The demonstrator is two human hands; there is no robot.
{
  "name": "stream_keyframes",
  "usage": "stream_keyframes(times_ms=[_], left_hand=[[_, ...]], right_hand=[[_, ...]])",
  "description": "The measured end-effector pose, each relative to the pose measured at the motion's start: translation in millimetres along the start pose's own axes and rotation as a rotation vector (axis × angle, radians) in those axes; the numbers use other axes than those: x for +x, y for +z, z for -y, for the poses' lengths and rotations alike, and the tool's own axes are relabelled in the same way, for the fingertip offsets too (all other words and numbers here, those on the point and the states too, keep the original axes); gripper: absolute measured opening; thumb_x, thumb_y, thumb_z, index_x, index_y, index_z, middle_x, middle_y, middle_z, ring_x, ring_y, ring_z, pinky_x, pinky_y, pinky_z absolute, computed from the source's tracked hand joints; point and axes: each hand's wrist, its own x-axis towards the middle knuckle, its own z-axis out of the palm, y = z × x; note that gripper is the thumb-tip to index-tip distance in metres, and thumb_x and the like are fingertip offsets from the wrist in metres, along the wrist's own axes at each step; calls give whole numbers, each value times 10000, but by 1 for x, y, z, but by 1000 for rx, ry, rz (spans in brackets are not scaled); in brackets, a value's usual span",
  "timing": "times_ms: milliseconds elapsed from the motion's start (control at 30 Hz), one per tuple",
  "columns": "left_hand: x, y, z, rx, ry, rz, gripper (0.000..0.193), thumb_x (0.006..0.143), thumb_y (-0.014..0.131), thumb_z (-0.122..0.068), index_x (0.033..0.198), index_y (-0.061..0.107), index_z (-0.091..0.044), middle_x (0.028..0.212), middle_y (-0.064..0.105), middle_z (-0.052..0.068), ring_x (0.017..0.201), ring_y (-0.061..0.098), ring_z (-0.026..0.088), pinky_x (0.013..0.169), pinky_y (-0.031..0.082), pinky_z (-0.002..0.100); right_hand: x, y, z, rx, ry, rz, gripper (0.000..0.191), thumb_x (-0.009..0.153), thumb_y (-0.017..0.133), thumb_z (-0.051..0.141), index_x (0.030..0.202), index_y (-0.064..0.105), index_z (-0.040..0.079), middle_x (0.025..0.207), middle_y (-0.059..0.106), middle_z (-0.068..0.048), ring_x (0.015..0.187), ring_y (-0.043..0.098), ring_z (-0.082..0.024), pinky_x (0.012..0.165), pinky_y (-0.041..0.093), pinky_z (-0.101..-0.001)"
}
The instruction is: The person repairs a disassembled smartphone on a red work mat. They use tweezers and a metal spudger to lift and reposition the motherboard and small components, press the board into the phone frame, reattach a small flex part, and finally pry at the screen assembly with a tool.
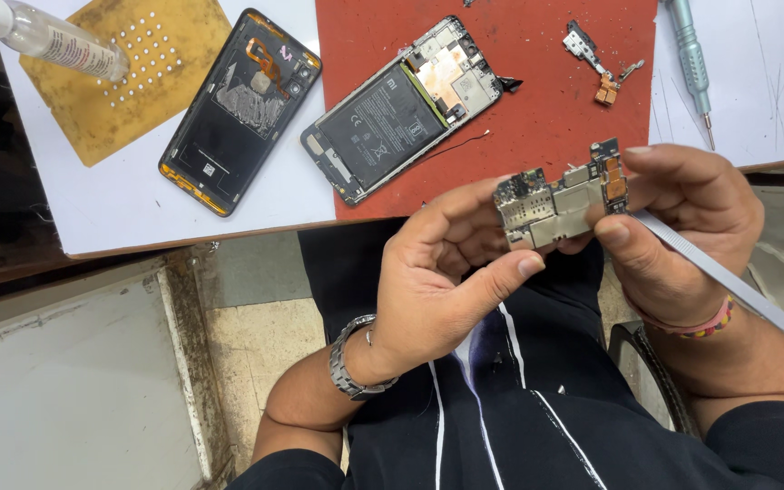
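Observation:
A small phone circuit board [560, 195] with metal shields is held over my lap, between both hands. My left hand [442, 272] grips its left end and underside with thumb and fingers. My right hand [682, 227] pinches its right end and also holds metal tweezers [719, 272] that stick out to the lower right. On the table behind, an opened phone [401, 109] with its black battery showing lies on a red mat [537, 100]. The phone's black back cover [240, 109] lies inside-up to its left.
A brown perforated pad [93, 100] and a clear bottle [47, 36] sit at the far left of the white table [129, 218]. A small flex part [602, 68] lies on the red mat. A grey-green screwdriver [691, 63] lies at the right. The floor is below.

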Motion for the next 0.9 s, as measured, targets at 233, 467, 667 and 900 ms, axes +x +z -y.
stream_keyframes(times_ms=[233,467,667,900], left_hand=[[-2,4,-1,64,-15,13,576,1065,698,57,1562,409,19,1316,666,182,1187,704,212,1074,592,344],[-4,6,2,104,-8,1,574,1053,699,53,1551,415,25,1304,674,191,1182,710,211,1068,604,340],[-6,8,6,108,0,-5,571,1050,709,50,1543,421,28,1296,677,187,1169,711,199,1062,605,334],[-10,7,9,138,31,-4,573,1042,732,45,1530,433,13,1269,689,169,1161,715,183,1051,607,318]], right_hand=[[-5,1,12,-37,-39,33,426,985,737,149,1317,537,-27,1048,723,-223,848,771,-191,690,665,-285],[-13,-11,10,-148,-48,17,478,959,774,172,1331,550,-30,982,737,-206,839,766,-178,697,644,-263],[-17,-12,9,-151,-60,5,465,958,785,181,1312,565,-26,1017,733,-212,852,764,-183,702,641,-249],[-12,-8,14,-194,-112,34,440,962,760,200,1281,561,-27,1051,723,-212,870,768,-184,703,664,-249]])
